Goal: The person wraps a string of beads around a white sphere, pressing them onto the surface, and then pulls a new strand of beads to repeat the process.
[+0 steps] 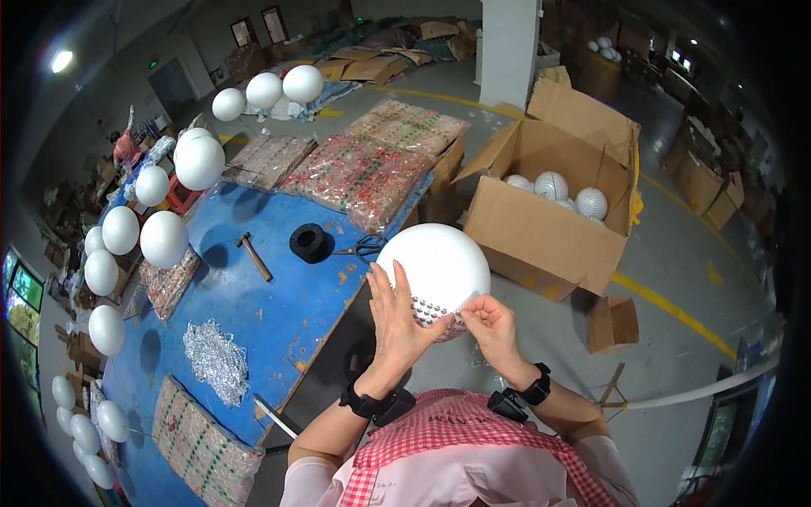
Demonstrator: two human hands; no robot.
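Observation:
A large white ball (439, 258) is in front of me, beyond the table's edge. Rows of small silver beads (429, 311) cover part of its lower side. My left hand (395, 325) lies against the ball's left side, fingers stretched out and thumb reaching across under the bead rows. At the right end of those rows, my right hand (492, 329) pinches thumb and forefinger together on the bead strand; the fingertips partly hide the pinched spot. Dark straps with small devices are on both wrists.
The blue table (279, 317) at left bears a hammer (253, 256), black spool (311, 243), scissors (365, 248), a silver strand pile (216, 362) and wrapped packs (363, 177). White balls (165, 239) line its far-left side. A cardboard box (541, 232) holding silvery balls stands at right.

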